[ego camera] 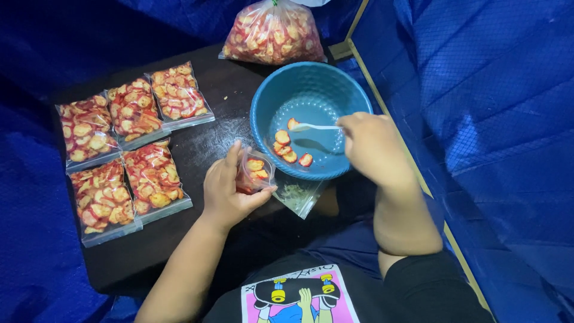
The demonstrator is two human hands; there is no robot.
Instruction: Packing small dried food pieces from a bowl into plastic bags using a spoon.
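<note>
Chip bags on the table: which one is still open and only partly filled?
The small clear bag held in the left hand beside the blue bowl. It holds a few chips; the five flat packs at left lie full.

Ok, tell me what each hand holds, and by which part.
The left hand grips a small clear bag of red chips around its open top. The right hand holds a white spoon by its handle end, over the blue bowl.

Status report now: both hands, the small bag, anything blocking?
Left hand holds small bag open. Right hand holds white spoon in blue bowl. Few chips left. Nothing blocking.
</note>
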